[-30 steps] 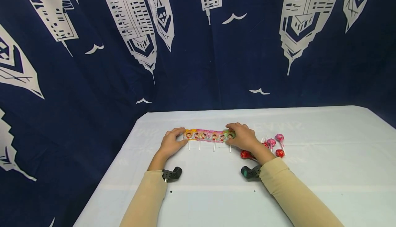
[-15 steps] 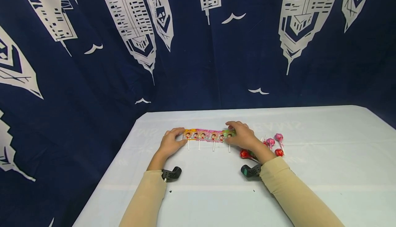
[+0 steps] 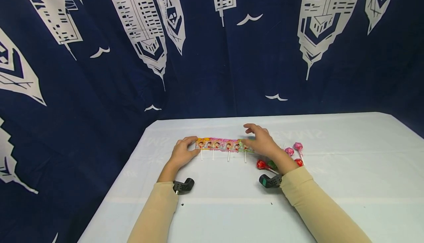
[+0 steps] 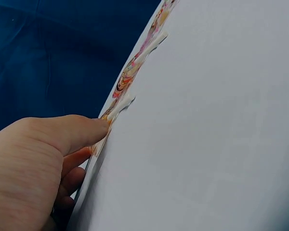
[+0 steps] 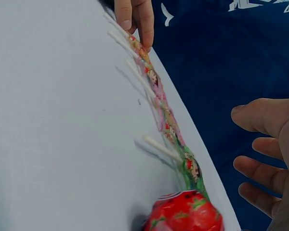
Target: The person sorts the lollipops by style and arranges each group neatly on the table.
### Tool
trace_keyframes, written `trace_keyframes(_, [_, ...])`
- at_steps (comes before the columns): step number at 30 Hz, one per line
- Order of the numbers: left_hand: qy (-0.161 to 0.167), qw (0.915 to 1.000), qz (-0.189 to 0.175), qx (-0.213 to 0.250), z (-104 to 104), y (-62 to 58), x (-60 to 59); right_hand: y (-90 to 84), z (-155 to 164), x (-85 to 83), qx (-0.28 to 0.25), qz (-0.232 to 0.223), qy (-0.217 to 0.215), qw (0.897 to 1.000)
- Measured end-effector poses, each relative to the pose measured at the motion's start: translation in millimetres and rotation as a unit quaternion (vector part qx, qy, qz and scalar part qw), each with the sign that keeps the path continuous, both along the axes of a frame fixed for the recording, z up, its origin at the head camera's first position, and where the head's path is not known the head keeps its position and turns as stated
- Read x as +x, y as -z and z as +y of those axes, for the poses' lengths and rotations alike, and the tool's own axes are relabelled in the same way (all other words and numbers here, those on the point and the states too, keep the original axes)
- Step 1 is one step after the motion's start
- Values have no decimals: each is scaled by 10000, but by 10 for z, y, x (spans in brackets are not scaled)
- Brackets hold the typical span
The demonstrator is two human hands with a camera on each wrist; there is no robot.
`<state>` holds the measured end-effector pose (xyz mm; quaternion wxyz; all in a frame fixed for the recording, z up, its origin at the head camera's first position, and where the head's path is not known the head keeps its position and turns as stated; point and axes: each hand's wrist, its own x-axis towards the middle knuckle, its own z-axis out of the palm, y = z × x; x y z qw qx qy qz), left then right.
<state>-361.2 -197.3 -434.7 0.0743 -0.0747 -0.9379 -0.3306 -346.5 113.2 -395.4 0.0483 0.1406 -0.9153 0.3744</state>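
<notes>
Backdrop: dark blue cloth [image 3: 212, 52] with white tower prints hangs behind. White worktop [image 3: 347, 184] fills the lower half; two beige sleeves come in from the near edge, with a black wrist mount on each.

Strip of wrapped lollipops [image 3: 222, 144] lies flat mid-worktop, running left to right, four white sticks pointing toward the person. Wrappers joined edge to edge, with orange, pink and green panels and cartoon faces. From the right wrist view it looks thin and slightly wavy.

Left hand [image 3: 181, 153] pinches the strip's left end, thumb on top, fingers [image 4: 74, 161] curled under and behind. Right hand [image 3: 261, 142] hovers just above the strip's right end, fingers [image 5: 260, 168] spread and loose, holding nothing.

Loose round lollipops [image 3: 293, 151] in red and pink sit just right of the strip, near the right wrist; a red one [image 5: 183, 214] is almost touching the green end.

Step, as judged: strip is anchored at one end, other end free. Next move likely calls for the right hand to come down on the green end and pinch one panel cleanly, without bumping the loose ones.
</notes>
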Motion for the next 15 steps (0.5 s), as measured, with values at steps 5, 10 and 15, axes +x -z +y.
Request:
trace_keyframes(5, [-8, 10000, -1, 53, -10, -21, 14, -60, 4, -3, -206, -63, -50, 9998])
trace_keyframes(10, [-46, 9999, 68, 122, -15, -20, 13, -128, 24, 23, -357, 0, -167, 9992])
trace_keyframes(15, [-101, 9995, 217, 185, -15, -2, -3, -187, 42, 65, -505, 63, -243, 9984])
